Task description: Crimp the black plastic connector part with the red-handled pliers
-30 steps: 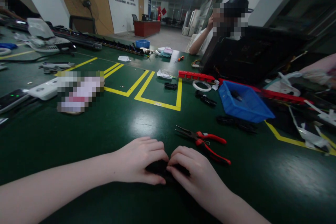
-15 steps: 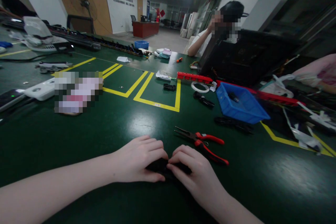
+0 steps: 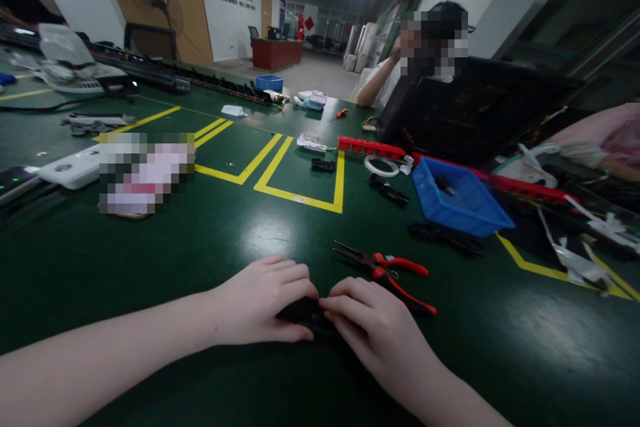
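we are cupping a dark part [image 3: 301,311] at six o'clock in our half-curled left hand [image 3: 267,300], pinching it with our right hand [image 3: 377,320], pliers [image 3: 374,263] lying close at four, blue tray [image 3: 460,221] sitting at three

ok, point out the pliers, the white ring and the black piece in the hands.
Pliers [image 3: 375,266]: head view, near the pivot.
White ring [image 3: 381,174]: head view, near rim.
Black piece [image 3: 301,310]: head view, uncovered part.

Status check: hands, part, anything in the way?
Left hand gripping black part. Right hand pinching at its right end. Part mostly covered, details unclear. Pliers lying just beyond right hand, not between hands.
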Demonstrator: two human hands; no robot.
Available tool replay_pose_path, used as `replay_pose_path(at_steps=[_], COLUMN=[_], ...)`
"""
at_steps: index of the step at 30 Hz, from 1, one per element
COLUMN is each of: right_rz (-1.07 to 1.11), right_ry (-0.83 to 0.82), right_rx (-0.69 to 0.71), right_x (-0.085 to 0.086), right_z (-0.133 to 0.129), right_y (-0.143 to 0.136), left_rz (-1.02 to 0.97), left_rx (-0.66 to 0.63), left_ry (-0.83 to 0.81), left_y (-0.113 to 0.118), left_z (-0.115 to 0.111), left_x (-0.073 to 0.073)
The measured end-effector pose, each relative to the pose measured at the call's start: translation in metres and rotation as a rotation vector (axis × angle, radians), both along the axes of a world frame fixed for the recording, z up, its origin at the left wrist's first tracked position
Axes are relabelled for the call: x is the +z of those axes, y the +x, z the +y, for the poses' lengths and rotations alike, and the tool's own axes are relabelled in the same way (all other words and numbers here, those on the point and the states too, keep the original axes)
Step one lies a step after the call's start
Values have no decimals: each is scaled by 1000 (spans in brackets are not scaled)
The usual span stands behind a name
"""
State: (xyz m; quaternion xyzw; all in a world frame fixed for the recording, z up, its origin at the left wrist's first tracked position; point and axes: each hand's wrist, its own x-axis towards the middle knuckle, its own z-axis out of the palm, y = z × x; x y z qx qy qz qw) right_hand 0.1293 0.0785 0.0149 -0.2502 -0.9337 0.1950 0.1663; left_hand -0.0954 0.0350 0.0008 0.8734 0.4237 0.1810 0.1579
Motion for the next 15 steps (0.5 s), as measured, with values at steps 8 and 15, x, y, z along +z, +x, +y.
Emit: replay_pose_path(at_steps=[8, 15], right_rz=[86, 92], right_ry=[-160, -46], right_rx=[-158, -62], right_x=[3, -3], right_z=[1, 1], right_y=[-6, -8], left_rz=[-23, -10], left_rx=[6, 10], left_ry=[-11, 4], left_y=[0, 0], left_z=[3, 2], left_x=[-1, -2])
